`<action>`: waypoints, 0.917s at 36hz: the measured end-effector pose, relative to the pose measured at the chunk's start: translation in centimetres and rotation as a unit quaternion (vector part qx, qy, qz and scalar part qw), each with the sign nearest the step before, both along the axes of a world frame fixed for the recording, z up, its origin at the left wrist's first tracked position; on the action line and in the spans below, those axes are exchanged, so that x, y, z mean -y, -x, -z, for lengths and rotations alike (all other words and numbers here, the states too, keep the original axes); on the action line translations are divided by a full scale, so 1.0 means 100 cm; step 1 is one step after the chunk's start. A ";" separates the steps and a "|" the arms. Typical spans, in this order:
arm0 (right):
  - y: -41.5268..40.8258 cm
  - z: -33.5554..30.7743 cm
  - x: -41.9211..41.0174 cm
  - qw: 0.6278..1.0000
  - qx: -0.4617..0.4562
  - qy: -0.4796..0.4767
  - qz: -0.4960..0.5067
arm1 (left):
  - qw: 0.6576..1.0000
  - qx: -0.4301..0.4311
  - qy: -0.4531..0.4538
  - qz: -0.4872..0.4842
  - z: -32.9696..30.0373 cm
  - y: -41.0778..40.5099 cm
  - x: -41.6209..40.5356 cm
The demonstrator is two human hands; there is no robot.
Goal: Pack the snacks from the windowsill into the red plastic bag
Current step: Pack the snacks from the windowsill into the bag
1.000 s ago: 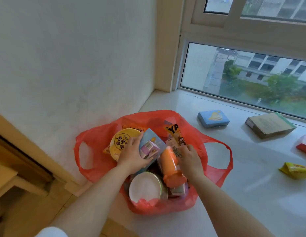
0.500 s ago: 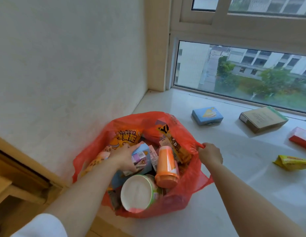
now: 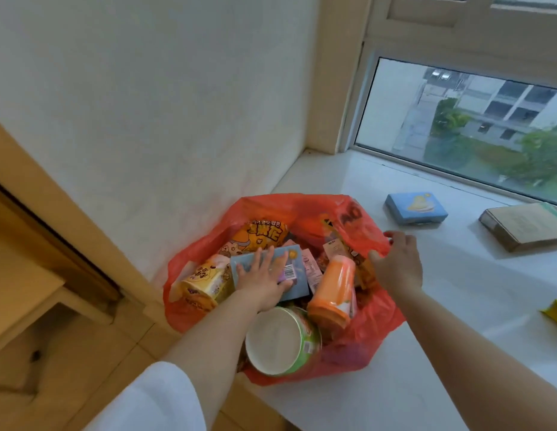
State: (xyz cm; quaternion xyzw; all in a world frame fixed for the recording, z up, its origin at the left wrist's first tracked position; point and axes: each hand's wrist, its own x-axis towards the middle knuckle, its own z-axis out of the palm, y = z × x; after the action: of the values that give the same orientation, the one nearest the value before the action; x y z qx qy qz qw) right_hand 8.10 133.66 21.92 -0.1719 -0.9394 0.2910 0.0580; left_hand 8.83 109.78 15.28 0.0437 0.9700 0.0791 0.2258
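Note:
The red plastic bag [image 3: 348, 213] sits open on the white windowsill [image 3: 457, 306] by the wall, full of snacks: an orange cup [image 3: 336, 293], a green-sided tub [image 3: 280, 343], a yellow cup [image 3: 205, 281] and an orange popcorn packet [image 3: 258, 236]. My left hand [image 3: 261, 281] lies flat with fingers spread on a blue box [image 3: 294, 259] inside the bag. My right hand [image 3: 398, 262] is at the bag's right rim, fingers spread, holding nothing that I can see. A second blue box [image 3: 415, 208], a brown box [image 3: 522, 225] and a yellow packet [image 3: 555, 311] lie on the sill.
A white wall rises to the left of the bag. The window pane [image 3: 463, 126] runs along the back of the sill. Wooden trim and a wooden ledge [image 3: 25, 284] are at lower left, beyond the sill's front edge.
My right hand let go of the bag's rim and opened. My left hand flattened onto the blue box, which lies lower in the bag. The camera swung left.

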 end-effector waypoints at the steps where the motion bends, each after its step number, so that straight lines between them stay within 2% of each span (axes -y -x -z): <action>1: -0.001 0.002 0.005 1.000 0.001 -0.022 -0.017 | 1.000 0.006 -0.003 0.004 0.000 -0.001 0.002; 5: -0.006 0.009 0.018 0.986 -0.011 -0.132 -0.096 | 1.000 0.009 0.000 0.021 0.005 -0.010 0.010; 9: -0.011 0.013 0.025 0.972 -0.057 -0.182 -0.137 | 0.999 -0.014 -0.041 0.007 0.012 -0.017 0.016; 11: -0.014 0.015 0.029 0.963 -0.083 -0.205 -0.154 | 0.995 -0.043 -0.088 -0.024 0.011 -0.019 0.017; 13: -0.017 0.016 0.034 0.940 -0.146 -0.241 -0.191 | 0.982 -0.124 -0.127 -0.064 0.010 -0.024 0.025; 14: -0.020 0.016 0.039 0.922 -0.184 -0.258 -0.221 | 0.963 -0.201 -0.148 -0.097 0.009 -0.031 0.030; 16: -0.031 0.020 0.057 0.886 -0.218 -0.260 -0.317 | 0.889 -0.358 -0.174 -0.224 0.017 -0.056 0.038; 17: -0.041 0.026 0.068 0.866 -0.210 -0.250 -0.379 | 0.847 -0.378 -0.175 -0.330 0.025 -0.074 0.037; 18: -0.053 0.036 0.080 0.841 -0.182 -0.249 -0.444 | 0.804 -0.335 -0.189 -0.453 0.038 -0.094 0.033; 19: -0.065 0.046 0.092 0.814 -0.136 -0.257 -0.503 | 0.756 -0.239 -0.221 -0.567 0.049 -0.112 0.026; 20: -0.076 0.055 0.104 0.790 -0.078 -0.272 -0.543 | 0.689 -0.138 -0.271 -0.657 0.064 -0.125 0.019; 21: -0.085 0.064 0.114 0.776 -0.022 -0.281 -0.564 | 0.619 -0.057 -0.331 -0.709 0.078 -0.133 0.014; 22: -0.092 0.071 0.122 0.769 0.032 -0.285 -0.572 | 0.570 -0.018 -0.386 -0.725 0.090 -0.137 0.012; 24: -0.094 0.080 0.128 0.773 0.094 -0.279 -0.563 | 0.537 0.036 -0.473 -0.698 0.108 -0.133 0.017; 27: -0.095 0.082 0.129 0.773 0.104 -0.277 -0.561 | 0.504 0.107 -0.513 -0.687 0.137 -0.132 0.022; 31: -0.096 0.081 0.135 0.793 0.100 -0.264 -0.541 | 0.505 0.077 -0.508 -0.694 0.140 -0.130 0.026; 33: -0.097 0.081 0.136 0.811 0.115 -0.252 -0.516 | 0.491 0.060 -0.519 -0.697 0.126 -0.126 0.023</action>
State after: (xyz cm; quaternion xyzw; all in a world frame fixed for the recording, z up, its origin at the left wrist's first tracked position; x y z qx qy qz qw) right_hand 17.83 120.10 13.78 0.3270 -0.9300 0.0098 -0.1677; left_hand 21.48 107.49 2.67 -0.5419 0.4523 0.7024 0.0915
